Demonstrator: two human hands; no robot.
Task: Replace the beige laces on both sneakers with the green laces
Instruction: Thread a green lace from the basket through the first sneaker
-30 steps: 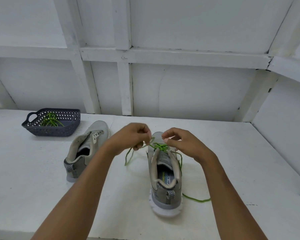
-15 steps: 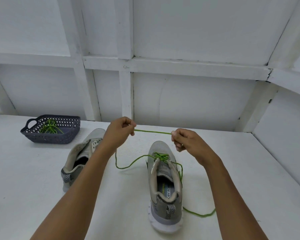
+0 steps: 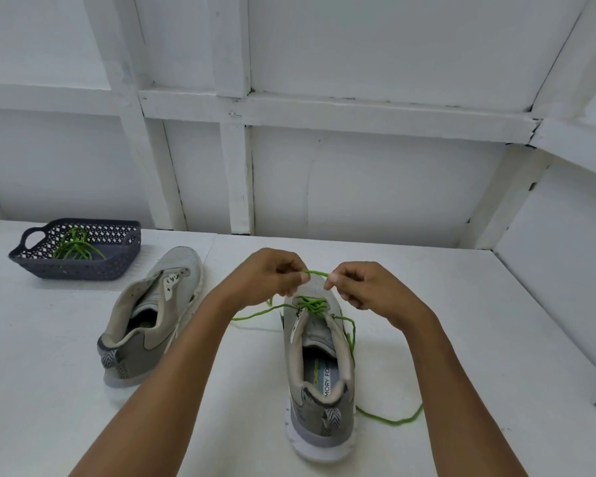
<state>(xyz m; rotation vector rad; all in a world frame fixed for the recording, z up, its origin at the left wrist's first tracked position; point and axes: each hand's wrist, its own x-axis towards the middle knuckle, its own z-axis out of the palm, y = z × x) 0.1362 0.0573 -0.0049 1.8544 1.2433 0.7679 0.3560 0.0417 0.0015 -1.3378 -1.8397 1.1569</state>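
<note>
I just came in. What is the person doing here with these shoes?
A person is lacing a grey sneaker with a green lace. The left hand and the right hand each pinch it, holding a short stretch above the toe. Only the front eyelets look threaded; loose ends trail on the white table. The second sneaker, to the left, has no lace. A spare green lace lies in the dark basket.

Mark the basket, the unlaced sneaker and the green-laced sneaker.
basket (image 3: 76, 270): head view, on its front wall.
unlaced sneaker (image 3: 184, 268): head view, on its toe upper.
green-laced sneaker (image 3: 310, 406): head view, on its grey heel.
</note>
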